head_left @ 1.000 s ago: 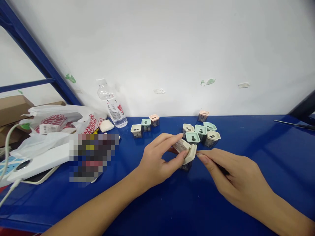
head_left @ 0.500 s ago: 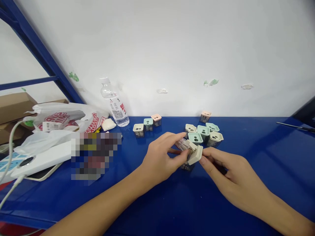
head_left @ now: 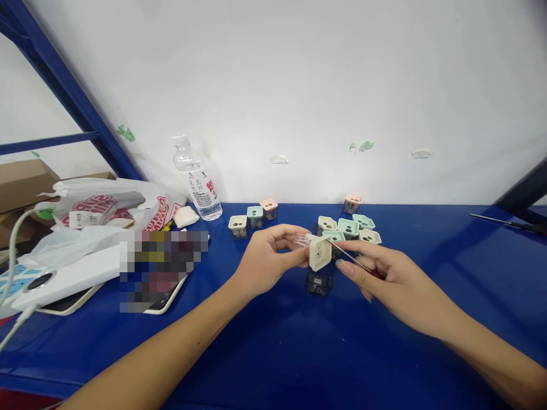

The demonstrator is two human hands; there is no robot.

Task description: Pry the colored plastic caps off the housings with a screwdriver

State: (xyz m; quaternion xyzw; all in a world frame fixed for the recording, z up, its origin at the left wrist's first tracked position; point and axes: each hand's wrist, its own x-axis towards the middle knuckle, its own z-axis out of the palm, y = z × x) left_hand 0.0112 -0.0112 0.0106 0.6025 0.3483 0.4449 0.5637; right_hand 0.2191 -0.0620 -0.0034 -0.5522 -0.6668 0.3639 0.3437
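Observation:
My left hand (head_left: 265,259) pinches a small cream-topped square block (head_left: 319,252) with a clear body, held just above the blue table (head_left: 273,341). My right hand (head_left: 380,279) grips a thin metal screwdriver (head_left: 348,257) with a red handle, its tip touching the cream face of the block. A dark clear part (head_left: 318,283) lies on the table right below the held block. Behind my hands sits a cluster of several cream and mint blocks (head_left: 350,229).
Three more blocks (head_left: 253,218) stand in a row at the back, and a pink one (head_left: 352,202) by the wall. A water bottle (head_left: 196,179), plastic bags (head_left: 102,208), a white device (head_left: 64,279) and cardboard boxes (head_left: 21,188) fill the left. Another tool (head_left: 508,223) lies far right.
My left hand has lifted the cream block off the table and turned its face toward me. My right hand has brought the screwdriver tip onto that face.

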